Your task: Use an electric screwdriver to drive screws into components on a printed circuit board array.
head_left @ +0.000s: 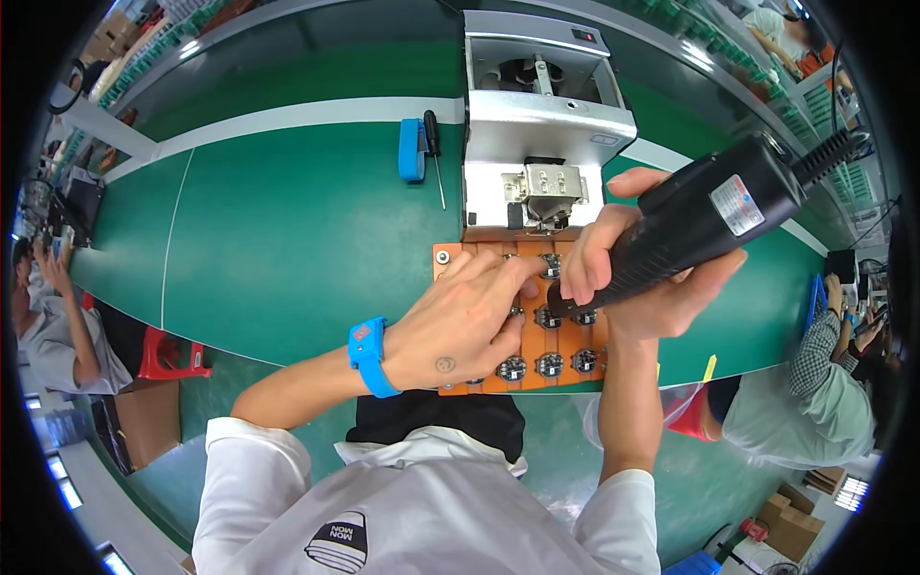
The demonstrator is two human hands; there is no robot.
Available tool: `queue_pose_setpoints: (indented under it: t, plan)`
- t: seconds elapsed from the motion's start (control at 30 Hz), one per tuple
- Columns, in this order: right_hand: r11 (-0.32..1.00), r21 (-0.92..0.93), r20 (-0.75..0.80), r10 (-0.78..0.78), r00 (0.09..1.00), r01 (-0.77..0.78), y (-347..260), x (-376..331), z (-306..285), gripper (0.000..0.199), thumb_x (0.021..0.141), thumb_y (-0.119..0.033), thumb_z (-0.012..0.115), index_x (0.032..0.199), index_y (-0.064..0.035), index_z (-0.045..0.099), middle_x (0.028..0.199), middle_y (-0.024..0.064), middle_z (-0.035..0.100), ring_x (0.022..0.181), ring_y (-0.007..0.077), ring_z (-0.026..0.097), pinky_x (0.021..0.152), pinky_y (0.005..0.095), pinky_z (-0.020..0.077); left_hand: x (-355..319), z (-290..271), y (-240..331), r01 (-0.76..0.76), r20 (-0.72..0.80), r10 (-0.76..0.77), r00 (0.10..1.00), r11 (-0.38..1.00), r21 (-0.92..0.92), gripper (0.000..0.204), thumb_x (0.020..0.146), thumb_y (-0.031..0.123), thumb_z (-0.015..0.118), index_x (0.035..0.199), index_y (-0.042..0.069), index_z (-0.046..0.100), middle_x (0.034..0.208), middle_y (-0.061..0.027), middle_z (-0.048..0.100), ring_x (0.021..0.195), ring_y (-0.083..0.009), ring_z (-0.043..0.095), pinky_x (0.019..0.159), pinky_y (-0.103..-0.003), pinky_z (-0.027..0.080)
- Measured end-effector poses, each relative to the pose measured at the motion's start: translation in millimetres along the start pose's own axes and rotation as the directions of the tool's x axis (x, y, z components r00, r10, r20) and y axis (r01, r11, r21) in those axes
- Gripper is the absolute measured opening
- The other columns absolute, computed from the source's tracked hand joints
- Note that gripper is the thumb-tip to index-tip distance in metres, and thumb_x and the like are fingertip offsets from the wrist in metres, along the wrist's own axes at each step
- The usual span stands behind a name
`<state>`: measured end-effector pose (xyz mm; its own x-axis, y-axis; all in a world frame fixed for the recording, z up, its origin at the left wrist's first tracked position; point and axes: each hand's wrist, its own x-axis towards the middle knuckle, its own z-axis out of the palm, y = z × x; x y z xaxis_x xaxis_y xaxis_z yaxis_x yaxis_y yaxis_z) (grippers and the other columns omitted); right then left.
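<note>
My right hand point(654, 310) is wrapped round a black electric screwdriver point(692, 228), which is tilted with its nose down over an orange fixture board point(452, 385). The cable end points up to the right, and the bit is hidden. My left hand point(460, 302) lies over the left part of the board, fingers apart and bent, fingertips touching among the parts there. A blue wrist strap point(370, 356) is on my left wrist. Small round circuit boards sit in rows on the fixture, such as the circuit board point(549, 364) in the near row; my hands cover several others.
A silver screw-feeding machine point(546, 120) stands just behind the fixture. Left of it, on the green table point(287, 230), lie a blue coiled strap point(411, 150) and a black-handled screwdriver point(433, 134). Other people sit at the far left and right; a red stool point(172, 355) stands left.
</note>
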<state>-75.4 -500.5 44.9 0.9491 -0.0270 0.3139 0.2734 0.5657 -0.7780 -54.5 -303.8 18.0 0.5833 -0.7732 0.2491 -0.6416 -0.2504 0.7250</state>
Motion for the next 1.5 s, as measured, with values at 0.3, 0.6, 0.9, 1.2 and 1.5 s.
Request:
queue_pose_setpoints:
  t: [0.3,0.6,0.9,1.2,1.5]
  plan:
    - [0.984,-0.117,0.097,-0.126,0.987,0.137,-4.3,6.3,-5.7,0.101,0.093,-0.084,0.023,0.129,0.01,0.037,0.06,0.0108,0.05,0.041,0.0204,0.049,0.039,0.0351,0.0453,0.3,3.7,0.2,-0.068,0.022,0.066,0.998,0.99,0.122,0.043,0.08,0.002,0.067,0.123,0.007,0.061,0.105,-0.0071,0.065,0.098,-0.0283,0.055,0.087,-0.042,0.041]
    - [0.98,-0.105,0.072,-0.161,0.984,0.168,-7.7,6.4,-5.6,0.1,0.094,-0.082,0.021,0.129,0.01,0.037,0.059,0.0096,0.049,0.039,0.0201,0.047,0.037,0.0347,0.0443,2.4,7.6,3.8,-0.062,0.026,0.059,0.998,0.991,0.119,0.043,0.081,0.003,0.067,0.123,0.006,0.06,0.102,-0.0069,0.064,0.096,-0.0274,0.056,0.085,-0.041,0.04]
    - [0.961,0.139,0.007,-0.242,0.97,0.239,-17.8,8.7,-3.4,0.103,0.092,-0.085,0.02,0.129,0.0093,0.04,0.06,0.0097,0.051,0.041,0.02,0.049,0.038,0.0342,0.0452,1.6,1.1,-1.1,-0.2,0.058,0.192,0.98,0.952,0.23,0.02,0.086,0.016,0.072,0.106,0.011,0.068,0.107,-0.004,0.062,0.097,-0.0248,0.054,0.083,-0.04,0.039]
    - [0.967,0.028,0.016,-0.252,0.968,0.251,-18.1,8.1,-3.5,0.093,0.096,-0.08,0.024,0.131,0.0046,0.041,0.058,0.0069,0.047,0.038,0.0185,0.046,0.037,0.0347,0.0447,2.8,-4.3,6.9,-0.31,0.218,0.233,0.948,0.835,0.454,0.03,0.086,0.037,0.074,0.103,0.013,0.069,0.106,-0.0039,0.058,0.1,-0.023,0.052,0.084,-0.04,0.04]
    - [0.962,0.027,-0.033,-0.271,0.962,0.272,-15.4,8.7,-1.6,0.094,0.095,-0.081,0.024,0.131,0.004,0.04,0.059,0.007,0.048,0.04,0.0186,0.046,0.039,0.0349,0.0456,3.9,-11.9,3.4,-0.345,0.206,0.289,0.935,0.879,0.33,0.026,0.087,0.03,0.074,0.104,0.012,0.067,0.105,-0.0046,0.061,0.097,-0.0232,0.056,0.085,-0.039,0.042]
